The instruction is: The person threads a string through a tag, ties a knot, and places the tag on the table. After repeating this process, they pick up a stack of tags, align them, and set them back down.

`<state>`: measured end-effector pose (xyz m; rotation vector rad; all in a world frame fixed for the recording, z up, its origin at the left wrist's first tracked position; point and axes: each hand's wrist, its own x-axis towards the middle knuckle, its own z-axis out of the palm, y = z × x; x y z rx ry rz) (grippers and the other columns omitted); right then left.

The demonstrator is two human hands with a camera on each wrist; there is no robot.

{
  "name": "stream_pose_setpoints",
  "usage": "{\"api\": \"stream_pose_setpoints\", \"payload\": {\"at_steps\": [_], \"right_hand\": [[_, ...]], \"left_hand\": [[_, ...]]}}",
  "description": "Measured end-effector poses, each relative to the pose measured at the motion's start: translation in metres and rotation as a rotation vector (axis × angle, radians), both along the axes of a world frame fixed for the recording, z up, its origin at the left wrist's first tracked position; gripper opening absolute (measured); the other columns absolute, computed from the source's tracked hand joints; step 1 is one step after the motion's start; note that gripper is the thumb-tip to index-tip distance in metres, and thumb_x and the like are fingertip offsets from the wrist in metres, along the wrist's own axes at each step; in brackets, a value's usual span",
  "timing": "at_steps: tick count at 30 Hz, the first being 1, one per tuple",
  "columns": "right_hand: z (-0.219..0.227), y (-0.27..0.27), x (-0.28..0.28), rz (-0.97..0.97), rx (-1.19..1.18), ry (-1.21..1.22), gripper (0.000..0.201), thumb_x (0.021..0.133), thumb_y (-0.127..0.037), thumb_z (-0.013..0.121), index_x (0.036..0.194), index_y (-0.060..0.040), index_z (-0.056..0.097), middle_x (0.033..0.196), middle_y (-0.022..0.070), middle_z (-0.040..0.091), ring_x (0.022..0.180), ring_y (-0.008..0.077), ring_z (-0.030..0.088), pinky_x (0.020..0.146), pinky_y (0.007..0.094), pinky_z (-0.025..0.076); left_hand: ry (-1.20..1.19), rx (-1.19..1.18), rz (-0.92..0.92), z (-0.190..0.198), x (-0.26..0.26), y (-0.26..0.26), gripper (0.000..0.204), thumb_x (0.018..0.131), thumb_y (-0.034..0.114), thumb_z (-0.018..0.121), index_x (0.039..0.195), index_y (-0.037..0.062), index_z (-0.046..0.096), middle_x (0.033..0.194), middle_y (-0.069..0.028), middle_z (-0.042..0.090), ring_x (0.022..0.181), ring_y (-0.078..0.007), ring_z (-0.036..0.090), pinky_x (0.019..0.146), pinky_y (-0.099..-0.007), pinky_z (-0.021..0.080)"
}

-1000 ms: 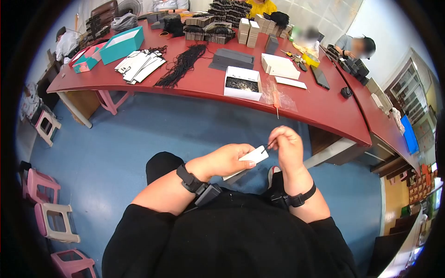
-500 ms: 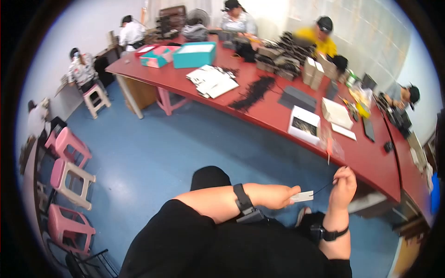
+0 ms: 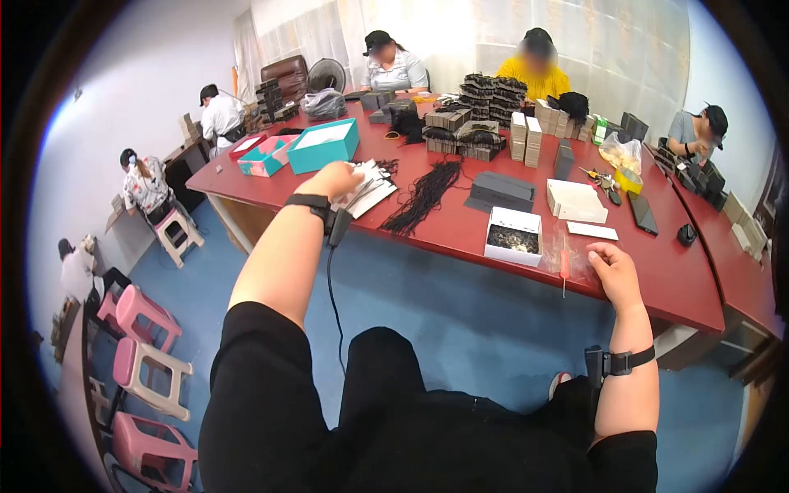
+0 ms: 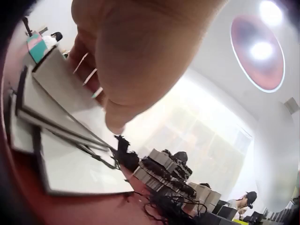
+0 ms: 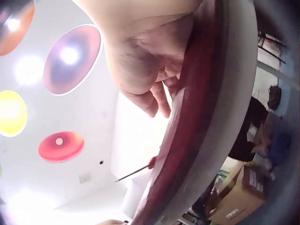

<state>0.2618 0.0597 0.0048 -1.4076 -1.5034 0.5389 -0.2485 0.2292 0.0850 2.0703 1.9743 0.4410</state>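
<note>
My left hand reaches over a pile of white tags with black cords. In the left wrist view the hand has its fingers extended at the tags; whether they touch is unclear. No tag is plainly gripped. Over the table's front edge is my right hand, fingers loosely bent with nothing visible in them, right of an orange-handled tool on clear plastic. The right wrist view shows that hand beside the red table edge, the tool's thin metal shaft pointing away.
A teal box stands behind the tags, with a bundle of black cords to their right. Farther right are an open white box, a white stack and a phone. Several people sit around the room.
My left hand has moved from near my lap up to the pile, and the tag it held is no longer seen there. My right hand has released the cord and risen to the table edge.
</note>
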Motion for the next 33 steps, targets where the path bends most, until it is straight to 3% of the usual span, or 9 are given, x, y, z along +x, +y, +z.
{"api": "stream_pose_setpoints", "payload": {"at_steps": [4,6,10,14,18,20,24,27,33], "right_hand": [[0.005,-0.005,-0.001,0.041,-0.01,0.023,0.019,0.086,-0.013,0.059,0.1,0.0005,0.062,0.082,0.0012,0.061,0.074,0.0078,0.054,0.068,0.0226,0.044],[0.006,-0.003,-0.002,0.042,-0.037,0.074,0.018,0.086,-0.013,0.06,0.098,0.0007,0.063,0.082,0.0011,0.061,0.074,0.0076,0.054,0.068,0.0227,0.044],[0.002,0.004,-0.002,0.005,0.013,-0.055,0.022,0.082,-0.014,0.063,0.099,0.0005,0.063,0.083,0.0038,0.062,0.074,0.0117,0.055,0.07,0.0256,0.045],[-0.001,0.005,0.005,-0.156,0.105,-0.297,0.029,0.077,-0.016,0.066,0.102,-0.0025,0.063,0.093,0.0093,0.06,0.081,0.0199,0.057,0.076,0.0308,0.047],[0.01,0.007,0.016,-0.202,0.03,-0.303,0.035,0.076,-0.017,0.066,0.109,-0.0051,0.06,0.112,0.0125,0.053,0.098,0.0241,0.054,0.087,0.0337,0.045],[0.006,0.016,0.038,-0.224,0.111,-0.674,0.036,0.076,-0.017,0.067,0.11,-0.0055,0.059,0.117,0.0135,0.05,0.104,0.0284,0.052,0.091,0.0359,0.043],[0.049,0.043,0.046,-0.037,-0.215,-0.77,0.042,0.076,-0.02,0.068,0.114,-0.0049,0.058,0.114,0.0147,0.058,0.105,0.0308,0.056,0.092,0.0381,0.043],[0.072,0.073,0.035,0.075,-0.439,-0.985,0.048,0.076,-0.025,0.069,0.121,-0.0113,0.057,0.113,0.0133,0.061,0.105,0.0297,0.058,0.091,0.037,0.044],[0.079,0.092,0.02,0.109,-0.538,-1.179,0.041,0.075,-0.029,0.07,0.113,-0.0159,0.064,0.106,0.0132,0.064,0.101,0.0293,0.059,0.089,0.0359,0.044]], "left_hand": [[0.502,0.439,0.101,-0.02,0.02,-0.004,0.042,0.08,0.037,0.063,0.104,0.0014,0.062,0.102,-0.0204,0.061,0.101,-0.0332,0.056,0.087,-0.0418,0.044],[0.33,0.594,-0.122,-0.026,0.059,0.0,0.035,0.076,0.027,0.068,0.097,0.0,0.062,0.103,-0.0203,0.059,0.101,-0.0345,0.054,0.086,-0.0417,0.044],[0.089,0.341,-0.687,-0.033,0.156,-0.007,0.025,0.081,0.023,0.062,0.096,0.0033,0.064,0.101,-0.0153,0.06,0.095,-0.0331,0.057,0.084,-0.0398,0.045],[0.373,0.282,-0.63,-0.055,0.192,0.019,0.03,0.082,0.029,0.06,0.099,0.0045,0.065,0.104,-0.0154,0.06,0.099,-0.0333,0.056,0.087,-0.0407,0.044],[0.395,0.0,-0.582,-0.014,0.191,-0.005,0.04,0.078,0.033,0.066,0.098,-0.0009,0.064,0.098,-0.0204,0.063,0.096,-0.035,0.059,0.084,-0.041,0.046],[0.454,-0.04,-0.597,-0.026,0.182,0.003,0.042,0.077,0.035,0.068,0.096,-0.0021,0.064,0.097,-0.0221,0.063,0.093,-0.0364,0.06,0.082,-0.041,0.047],[0.235,0.053,-0.538,-0.025,0.162,-0.008,0.029,0.073,0.02,0.073,0.086,-0.0011,0.058,0.079,-0.0159,0.064,0.074,-0.0291,0.062,0.067,-0.0376,0.048],[-0.278,-0.044,-0.368,-0.034,0.146,-0.014,0.015,0.077,0.006,0.068,0.084,0.0029,0.056,0.064,-0.0051,0.059,0.054,-0.0126,0.057,0.048,-0.0295,0.044],[-0.718,0.294,-0.274,-0.063,0.129,-0.059,0.017,0.084,0.007,0.06,0.098,-0.0004,0.056,0.079,-0.0045,0.061,0.066,-0.0112,0.058,0.062,-0.0251,0.047]]}}
